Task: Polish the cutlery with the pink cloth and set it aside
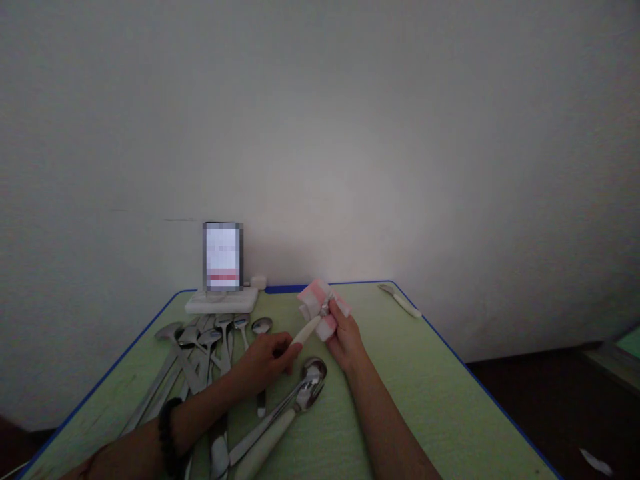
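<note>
- Head view: the left hand (277,357) is closed around the pale handle of a utensil (306,331), near the handle's end.
- The right hand (346,330) pinches a pink-and-white cloth (315,293) about the utensil's metal head, thumb on top; whether that head is a spoon or a fork I cannot tell.
- The utensil and cloth are held above the far middle of the green table (400,380), between the two hands.
- Should the left fingers slacken while the cloth is pulled, the handle could twist or slip out, since the grip sits so far back.
- A drop would probably land on the spoon (314,367) and fork (310,395) lying together just below — a clatter, and perhaps a shove for both.
- The left forearm passes over the pile (193,353); a low sweep could drag loose handles along with it.
- Cloth corners hang free, so one might snag on an edge, or bare fingers might meet the metal — its folds cover the head only partly.
- The knife-like piece (406,305) lies by the right edge; a careless elbow might send it off.
</note>
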The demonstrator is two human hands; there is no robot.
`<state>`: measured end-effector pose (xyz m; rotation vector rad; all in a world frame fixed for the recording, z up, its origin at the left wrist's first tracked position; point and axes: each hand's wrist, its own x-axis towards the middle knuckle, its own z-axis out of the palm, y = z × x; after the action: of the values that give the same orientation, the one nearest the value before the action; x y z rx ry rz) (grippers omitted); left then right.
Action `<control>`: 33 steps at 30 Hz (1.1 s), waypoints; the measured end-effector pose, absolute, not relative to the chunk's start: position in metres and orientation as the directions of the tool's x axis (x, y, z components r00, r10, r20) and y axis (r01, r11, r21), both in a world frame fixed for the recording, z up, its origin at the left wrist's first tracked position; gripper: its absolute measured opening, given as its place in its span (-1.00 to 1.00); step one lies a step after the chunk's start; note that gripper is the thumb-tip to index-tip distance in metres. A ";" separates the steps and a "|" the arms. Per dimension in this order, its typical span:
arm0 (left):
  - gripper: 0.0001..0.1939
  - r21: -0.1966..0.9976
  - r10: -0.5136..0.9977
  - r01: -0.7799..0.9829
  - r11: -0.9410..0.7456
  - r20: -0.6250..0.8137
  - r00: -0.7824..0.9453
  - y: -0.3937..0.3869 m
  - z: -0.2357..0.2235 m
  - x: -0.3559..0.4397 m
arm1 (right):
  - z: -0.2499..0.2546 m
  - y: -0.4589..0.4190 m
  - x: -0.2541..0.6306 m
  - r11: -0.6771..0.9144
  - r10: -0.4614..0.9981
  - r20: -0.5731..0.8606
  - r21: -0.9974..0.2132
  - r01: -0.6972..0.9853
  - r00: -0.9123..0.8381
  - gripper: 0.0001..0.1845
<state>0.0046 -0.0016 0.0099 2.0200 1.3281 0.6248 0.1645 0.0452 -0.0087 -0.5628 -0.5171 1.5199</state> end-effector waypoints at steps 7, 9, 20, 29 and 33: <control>-0.62 0.720 0.926 0.630 -0.290 0.044 0.375 0.000 0.007 0.003 | -0.010 0.046 0.166 -0.012 1.000 -0.009 -0.667 -0.745 -0.007 -0.71; -0.63 0.712 0.924 0.636 -0.298 0.047 0.380 0.000 0.007 0.003 | -0.010 0.046 0.166 -0.024 1.000 -0.026 -0.678 -0.735 -0.008 -0.69; -0.71 0.792 0.890 0.517 -0.325 0.072 0.450 -0.001 0.007 0.002 | -0.011 0.043 0.159 -0.031 0.999 -0.049 -0.736 -0.676 0.008 -0.68; -0.71 0.907 0.927 0.333 -0.258 0.135 0.349 0.003 -0.002 0.001 | -0.012 0.051 0.167 -0.054 0.993 -0.118 -0.551 -0.832 0.014 -0.68; -0.65 0.941 0.941 0.249 -0.231 0.151 0.302 0.006 -0.007 0.001 | -0.008 0.048 0.166 -0.057 0.998 -0.047 -0.556 -0.829 -0.038 -0.65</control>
<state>0.0009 0.0060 -0.0073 1.6844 1.0917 0.9834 0.1663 0.0482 -0.0077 -0.4931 -0.4395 1.5706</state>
